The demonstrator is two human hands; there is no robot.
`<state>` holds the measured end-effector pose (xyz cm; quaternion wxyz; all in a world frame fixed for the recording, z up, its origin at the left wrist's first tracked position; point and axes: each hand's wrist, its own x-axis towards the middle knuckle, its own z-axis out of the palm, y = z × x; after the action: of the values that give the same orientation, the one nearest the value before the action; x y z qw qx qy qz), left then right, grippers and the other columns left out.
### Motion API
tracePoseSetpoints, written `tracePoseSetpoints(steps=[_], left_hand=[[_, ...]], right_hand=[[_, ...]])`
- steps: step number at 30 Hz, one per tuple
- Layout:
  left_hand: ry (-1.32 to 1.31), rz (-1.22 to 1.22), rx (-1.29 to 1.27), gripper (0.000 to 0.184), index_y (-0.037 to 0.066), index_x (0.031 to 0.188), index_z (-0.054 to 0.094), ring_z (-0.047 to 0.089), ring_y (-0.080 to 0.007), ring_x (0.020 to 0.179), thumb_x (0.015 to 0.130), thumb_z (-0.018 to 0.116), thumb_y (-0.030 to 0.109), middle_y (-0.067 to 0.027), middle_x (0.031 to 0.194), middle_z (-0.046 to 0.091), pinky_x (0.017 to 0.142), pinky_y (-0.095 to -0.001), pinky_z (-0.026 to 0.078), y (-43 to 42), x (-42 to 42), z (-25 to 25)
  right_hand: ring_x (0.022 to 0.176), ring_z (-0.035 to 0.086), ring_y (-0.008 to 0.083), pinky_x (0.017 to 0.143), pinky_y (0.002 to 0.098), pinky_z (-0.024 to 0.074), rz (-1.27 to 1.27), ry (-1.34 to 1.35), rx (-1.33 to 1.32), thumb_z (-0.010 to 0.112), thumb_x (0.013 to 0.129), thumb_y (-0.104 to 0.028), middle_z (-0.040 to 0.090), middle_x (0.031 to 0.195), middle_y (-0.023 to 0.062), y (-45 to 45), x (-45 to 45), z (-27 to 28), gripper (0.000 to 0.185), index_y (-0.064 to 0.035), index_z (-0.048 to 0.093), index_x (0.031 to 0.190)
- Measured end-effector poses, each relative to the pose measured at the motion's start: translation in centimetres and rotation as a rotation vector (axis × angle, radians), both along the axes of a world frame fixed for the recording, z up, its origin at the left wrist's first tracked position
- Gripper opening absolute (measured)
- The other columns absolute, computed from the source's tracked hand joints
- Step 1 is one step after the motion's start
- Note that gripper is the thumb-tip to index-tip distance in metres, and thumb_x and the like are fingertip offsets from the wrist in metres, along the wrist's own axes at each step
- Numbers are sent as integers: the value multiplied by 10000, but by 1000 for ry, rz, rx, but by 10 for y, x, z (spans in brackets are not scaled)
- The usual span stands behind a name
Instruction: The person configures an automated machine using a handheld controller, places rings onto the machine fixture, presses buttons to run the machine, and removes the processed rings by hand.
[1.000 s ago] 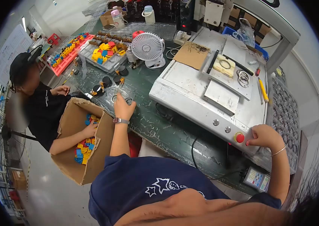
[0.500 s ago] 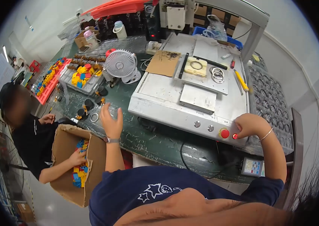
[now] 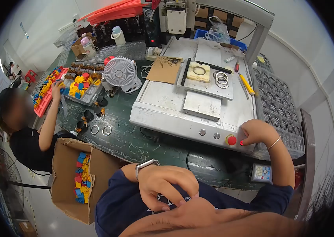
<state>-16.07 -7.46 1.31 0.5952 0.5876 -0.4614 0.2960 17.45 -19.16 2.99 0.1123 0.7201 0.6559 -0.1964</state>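
My right hand (image 3: 260, 134) is at the front panel of the machine (image 3: 163, 118), fingers curled in and thumb against a lit red button (image 3: 242, 143). A larger red emergency stop button (image 3: 231, 140) is just left of it. My left hand (image 3: 167, 183) is raised in front of my chest, fingers bent and apart, with nothing visible in it. On the machine's plate, a pale yellow block (image 3: 198, 75) carries a dark ring (image 3: 199, 70). Several silver rings (image 3: 221, 80) lie beside the block. Two more silver rings, a left ring (image 3: 94, 129) and a right ring (image 3: 106, 130), lie on the green table.
Left of me a co-worker (image 3: 25, 134) holds small coloured pieces (image 3: 59, 83) over the parts tray. A cardboard box (image 3: 62, 170) contains coloured pieces. A white fan (image 3: 120, 72) stands on the table. Clear trays (image 3: 279, 110) of rings and a yellow cutter (image 3: 246, 85) are at right.
My left hand has drawn back from above the table to my chest. A second ring now shows on the table. The co-worker's hand has moved from the box to the tray. My right hand stays put.
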Motion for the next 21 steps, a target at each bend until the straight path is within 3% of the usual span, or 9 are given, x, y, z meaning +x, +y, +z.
tracePoseSetpoints(steps=[3, 6, 9, 12, 14, 15, 17, 19, 21], left_hand=[[40, -31, 15, 378, 21, 1146, 571, 567, -376, 1003, 800, 634, 160, -244, 1214, 511, 787, -456, 495, 0, 0, -2], [54, -75, 32, 387, 4, 1148, 569, 551, -398, 1042, 800, 635, 160, -286, 1248, 470, 817, -442, 500, -5, 3, -1], [91, -213, 25, 395, -15, 1156, 566, 506, -429, 1131, 809, 640, 159, -327, 1317, 380, 870, -451, 495, -8, 7, -3], [146, -190, 3, 396, 28, 1201, 571, 562, -409, 1028, 904, 601, 288, -343, 1361, 322, 852, -479, 464, -16, 5, -2], [188, -233, -24, 399, 31, 1212, 566, 559, -413, 1033, 905, 602, 284, -347, 1365, 307, 864, -476, 461, -20, 5, -1], [227, -278, -60, 401, 35, 1222, 560, 555, -417, 1038, 907, 602, 279, -350, 1369, 292, 877, -473, 459, -20, 5, -1], [225, -280, -62, 391, 39, 1219, 559, 551, -421, 1041, 905, 606, 267, -351, 1367, 291, 870, -471, 463, -15, 8, -3], [242, -282, -80, 382, 43, 1216, 557, 546, -425, 1044, 903, 609, 254, -351, 1365, 289, 863, -470, 466, -10, 12, -7], [211, -350, -88, 470, 39, 1260, 476, 442, -438, 1213, 811, 614, 64, -322, 1381, 259, 943, -479, 453, -7, 19, -10]], right_hand=[[713, 628, 322, 640, 406, 491, -49, -57, -79, 752, 638, -419, 649, 743, 154, 8, -6, 7, 412, -31, 636, 715], [709, 618, 248, 635, 355, 476, 25, 27, -468, 737, 685, -512, 667, 765, 88, 43, 19, 21, 433, -95, 698, 794], [802, 635, 210, 719, 341, 487, -68, 1, -26, 756, 702, -450, 686, 862, 70, 97, 35, 58, 503, -83, 657, 1032], [858, 638, 246, 733, 347, 499, -301, 86, 519, 741, 719, -361, 673, 901, 136, 151, 61, 59, 422, -19, 647, 946], [864, 637, 266, 760, 356, 496, -570, 335, 861, 722, 723, -317, 673, 907, 141, 189, 84, 24, 388, -23, 643, 964], [855, 634, 291, 767, 369, 499, -630, 298, 1122, 682, 746, -281, 668, 900, 162, 210, 100, -9, 343, -9, 643, 951], [857, 630, 320, 815, 377, 484, -695, 323, 1328, 645, 768, -276, 667, 886, 184, 218, 90, -44, 339, 8, 642, 954], [948, 600, 351, 902, 397, 448, -584, 162, 1242, 642, 771, -287, 637, 1007, 227, 229, 102, -65, 396, 27, 625, 1012], [1090, 553, 353, 963, 395, 428, -589, 258, 1141, 641, 762, -274, 591, 1143, 236, 211, 88, -49, 455, 28, 604, 1101]])
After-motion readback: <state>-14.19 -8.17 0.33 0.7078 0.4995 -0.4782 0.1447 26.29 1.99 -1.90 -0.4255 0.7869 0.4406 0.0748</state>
